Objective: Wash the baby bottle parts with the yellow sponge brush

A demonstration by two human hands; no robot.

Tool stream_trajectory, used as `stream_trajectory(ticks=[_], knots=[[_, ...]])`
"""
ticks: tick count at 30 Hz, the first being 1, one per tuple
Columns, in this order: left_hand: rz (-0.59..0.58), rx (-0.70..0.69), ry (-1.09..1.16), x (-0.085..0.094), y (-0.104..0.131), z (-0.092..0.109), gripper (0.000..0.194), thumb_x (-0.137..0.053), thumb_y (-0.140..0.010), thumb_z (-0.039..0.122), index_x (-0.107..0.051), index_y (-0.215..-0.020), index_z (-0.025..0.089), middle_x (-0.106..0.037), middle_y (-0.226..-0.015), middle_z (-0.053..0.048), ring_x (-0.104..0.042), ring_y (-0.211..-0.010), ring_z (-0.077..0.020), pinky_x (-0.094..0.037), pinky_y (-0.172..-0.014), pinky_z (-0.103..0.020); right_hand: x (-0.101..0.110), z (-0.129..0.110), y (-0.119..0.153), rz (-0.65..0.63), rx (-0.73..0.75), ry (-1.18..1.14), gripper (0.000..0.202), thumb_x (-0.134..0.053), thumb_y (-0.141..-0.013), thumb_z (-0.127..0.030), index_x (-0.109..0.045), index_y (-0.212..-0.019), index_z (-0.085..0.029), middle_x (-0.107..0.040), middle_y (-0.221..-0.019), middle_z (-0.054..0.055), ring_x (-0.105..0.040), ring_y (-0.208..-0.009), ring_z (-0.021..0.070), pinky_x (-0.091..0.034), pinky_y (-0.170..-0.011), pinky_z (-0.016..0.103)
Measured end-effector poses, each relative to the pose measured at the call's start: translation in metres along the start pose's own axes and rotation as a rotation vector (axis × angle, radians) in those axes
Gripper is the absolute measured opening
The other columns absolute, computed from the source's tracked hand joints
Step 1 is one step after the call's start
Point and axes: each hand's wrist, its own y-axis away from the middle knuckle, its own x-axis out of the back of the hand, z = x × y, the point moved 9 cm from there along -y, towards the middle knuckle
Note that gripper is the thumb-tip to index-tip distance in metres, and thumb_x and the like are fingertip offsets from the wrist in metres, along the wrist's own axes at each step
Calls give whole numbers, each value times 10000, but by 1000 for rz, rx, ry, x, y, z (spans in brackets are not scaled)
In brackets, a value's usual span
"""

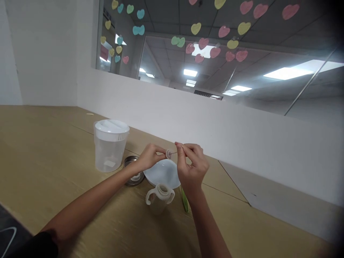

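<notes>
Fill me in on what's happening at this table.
The person's left hand pinches a small round translucent piece. The right hand holds a thin item against it, too small to identify. Below, an open-topped, two-handled bottle stands in front of a pale bowl. A lidded pitcher stands to the left.

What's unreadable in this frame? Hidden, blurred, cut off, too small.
All in the head view:
Strand between disc and right hand: too fine to identify.
Metal dish: partly hidden by left wrist.
White piece in it: too small to identify.
Green tool: upper end hidden by right hand.
Pale patch on pitcher: too blurred to read.
Left sleeve: cut off by bottom edge.
</notes>
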Motion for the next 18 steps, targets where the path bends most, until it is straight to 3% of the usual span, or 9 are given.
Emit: stream_trajectory(ticks=[5,18], knots=[[33,39,135,-2,1,-3,275,-588,-750,350,-722,-854,134,-707,-786,-39,-622,-770,-197,-465,-698,-259,4,5,5,83,-54,-85,176,-545,-800,-107,-688,-861,-190,-624,-741,38,-589,-692,142,-472,-585,271],[42,46,150,-5,3,-2,249,-580,-733,317,-717,-727,109,-643,-621,9,-558,-637,-146,-428,-618,-219,-3,-3,6,-5,78,34,153,-535,-803,-103,-670,-838,-165,-634,-735,52,-576,-695,140,-462,-632,274]])
